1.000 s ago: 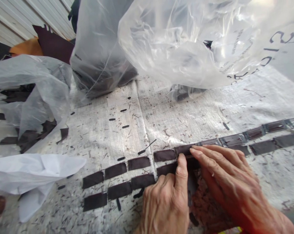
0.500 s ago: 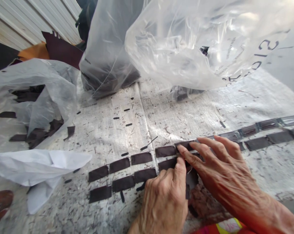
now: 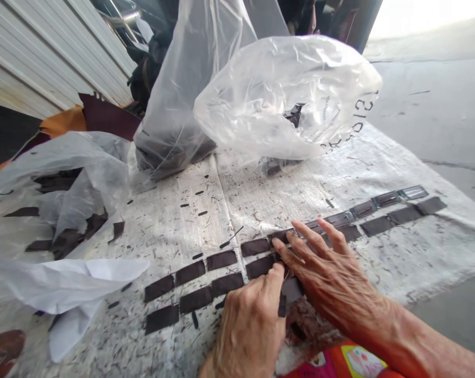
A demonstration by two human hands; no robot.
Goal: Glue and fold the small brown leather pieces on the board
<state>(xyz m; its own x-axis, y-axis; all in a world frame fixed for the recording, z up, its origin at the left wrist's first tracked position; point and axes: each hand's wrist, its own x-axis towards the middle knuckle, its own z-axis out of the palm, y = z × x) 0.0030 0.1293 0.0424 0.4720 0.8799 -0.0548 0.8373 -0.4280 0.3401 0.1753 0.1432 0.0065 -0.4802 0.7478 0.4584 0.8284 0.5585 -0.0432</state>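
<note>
Two rows of small dark rectangular pieces (image 3: 190, 272) cross the pale cloth (image 3: 261, 197). At the right end of the upper row, the pieces (image 3: 414, 192) have a shiny, framed face. My left hand (image 3: 251, 310) is closed, its fingers curled under and its thumb tip at the lower row; what it may hold is hidden. My right hand (image 3: 324, 268) lies spread over both rows, fingertips down on the pieces. Below the hands, another dark piece (image 3: 291, 289) is partly covered by them.
An open clear bag (image 3: 253, 126) with dark pieces stands behind the rows, a tall clear bag (image 3: 174, 126) beside it. At the left are another open bag (image 3: 103, 149), white paper (image 3: 99, 278) and a brown object (image 3: 3, 349). Thread scraps litter the cloth.
The view has shifted, showing more floor at the right and more background. Both hands stay near the same part of the rows; my right hand's fingers are spread a little wider.
</note>
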